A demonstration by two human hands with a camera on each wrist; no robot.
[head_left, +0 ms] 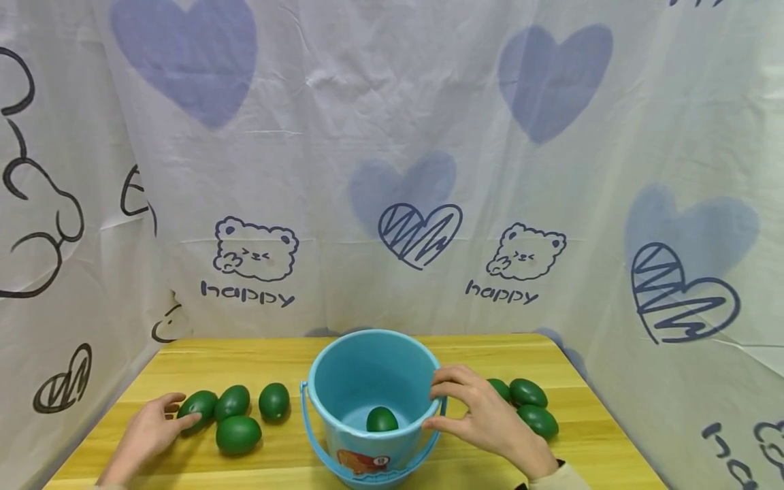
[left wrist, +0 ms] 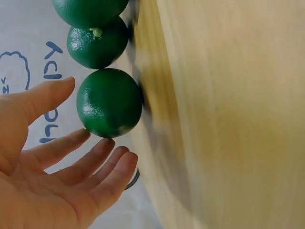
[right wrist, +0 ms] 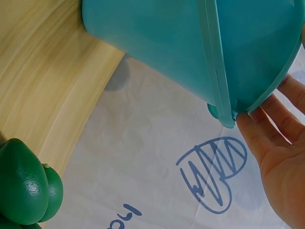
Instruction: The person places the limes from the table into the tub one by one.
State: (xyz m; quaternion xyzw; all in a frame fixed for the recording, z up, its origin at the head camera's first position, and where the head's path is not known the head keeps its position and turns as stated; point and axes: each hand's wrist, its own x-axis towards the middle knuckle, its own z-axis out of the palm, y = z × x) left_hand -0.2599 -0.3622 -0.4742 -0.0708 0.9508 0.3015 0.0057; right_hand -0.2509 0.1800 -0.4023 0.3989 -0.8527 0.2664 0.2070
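On the left, my left hand (head_left: 151,427) has its thumb and fingers spread around a glossy green avocado (head_left: 199,411). In the left wrist view the fingertips meet that avocado's (left wrist: 109,102) near side, while the thumb stands apart from it. A light blue bucket (head_left: 361,452) stands upright in the middle, with one avocado (head_left: 382,419) lying inside. Over at its right rim is my right hand (head_left: 474,408). The right wrist view shows nearly straight fingers (right wrist: 271,119) touching the rim of the bucket (right wrist: 152,43), not curled round it.
More avocados (head_left: 238,434) lie close together beside the left hand. Three others (head_left: 537,421) sit right of the bucket, partly behind the right hand. The bucket's handle (head_left: 312,435) hangs down in front. A printed cloth (head_left: 380,286) hangs behind the wooden table (head_left: 278,469).
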